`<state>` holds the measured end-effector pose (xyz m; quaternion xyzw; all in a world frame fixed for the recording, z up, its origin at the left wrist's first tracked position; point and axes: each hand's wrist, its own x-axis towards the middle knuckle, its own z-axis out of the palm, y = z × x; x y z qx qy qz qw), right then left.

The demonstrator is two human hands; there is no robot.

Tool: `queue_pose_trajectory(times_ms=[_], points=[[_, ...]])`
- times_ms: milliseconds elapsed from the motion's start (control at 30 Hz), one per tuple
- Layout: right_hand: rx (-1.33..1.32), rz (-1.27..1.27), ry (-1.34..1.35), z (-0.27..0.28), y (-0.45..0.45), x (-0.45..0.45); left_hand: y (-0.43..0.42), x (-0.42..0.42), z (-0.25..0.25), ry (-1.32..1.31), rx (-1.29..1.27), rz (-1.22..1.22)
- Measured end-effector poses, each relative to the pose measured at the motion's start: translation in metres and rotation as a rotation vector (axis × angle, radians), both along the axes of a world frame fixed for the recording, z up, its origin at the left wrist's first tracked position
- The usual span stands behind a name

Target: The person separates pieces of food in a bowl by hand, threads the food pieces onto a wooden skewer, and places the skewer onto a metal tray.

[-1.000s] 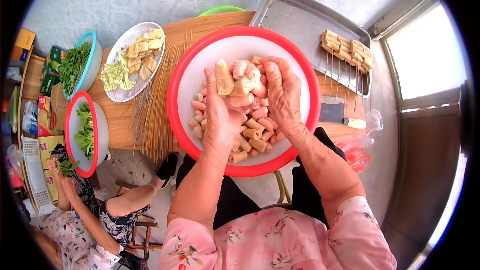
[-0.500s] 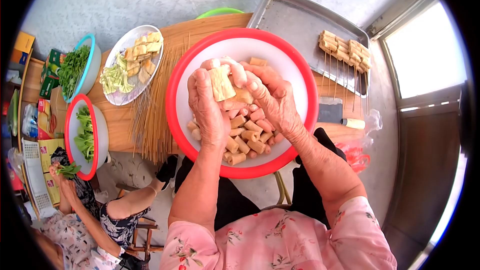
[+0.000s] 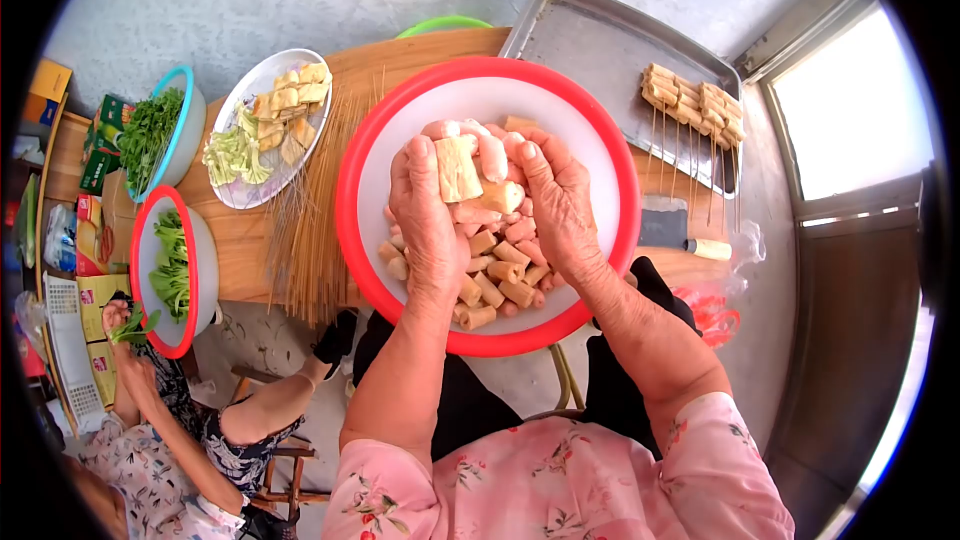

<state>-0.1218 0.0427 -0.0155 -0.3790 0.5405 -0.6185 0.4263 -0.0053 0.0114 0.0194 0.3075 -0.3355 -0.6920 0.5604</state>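
My left hand (image 3: 428, 215) and my right hand (image 3: 562, 205) are cupped together over a red-rimmed white basin (image 3: 370, 150). Between them they hold a heap of pink sausage pieces (image 3: 492, 155) with a pale yellow, wrinkled roll (image 3: 459, 168) on top. A second yellowish piece (image 3: 502, 197) lies just below it, near my right fingers. My thumbs point up along the sides of the heap; most fingers are hidden beneath it. Lower in the basin lie several tan hollow roll pieces (image 3: 517, 293) and more pink sausage pieces.
Thin wooden skewers (image 3: 305, 230) lie left of the basin, beside an oval plate (image 3: 232, 195) of cut food. A metal tray (image 3: 590, 50) carries skewered rolls (image 3: 690, 105); a cleaver (image 3: 664, 228) lies below. At left, another person's hand (image 3: 122, 325) holds greens near a basin (image 3: 205, 270).
My right hand has turned more upright and closer around the heap, uncovering the second yellowish piece. The pieces have shifted slightly in my hands. The other person's hand has lifted the greens a little.
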Motion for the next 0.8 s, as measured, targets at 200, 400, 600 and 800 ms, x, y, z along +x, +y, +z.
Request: queue_pose_trajectory(times_ms=[200,400,600,800], points=[[-0.101,0.03,0.295,0.023,0.008,-0.003,-0.005,0.002,-0.012,-0.236,-0.109,0.135],[-0.037,0.115,0.401,0.022,0.01,-0.005,0.007,-0.008,0.0,-0.282,-0.035,0.178],[-0.076,-0.098,0.126,0.003,0.006,0.007,0.012,-0.007,0.001,-0.224,0.076,0.103],[0.123,-0.047,-0.135,0.019,0.005,-0.013,-0.011,0.011,-0.02,0.015,0.159,-0.033]])
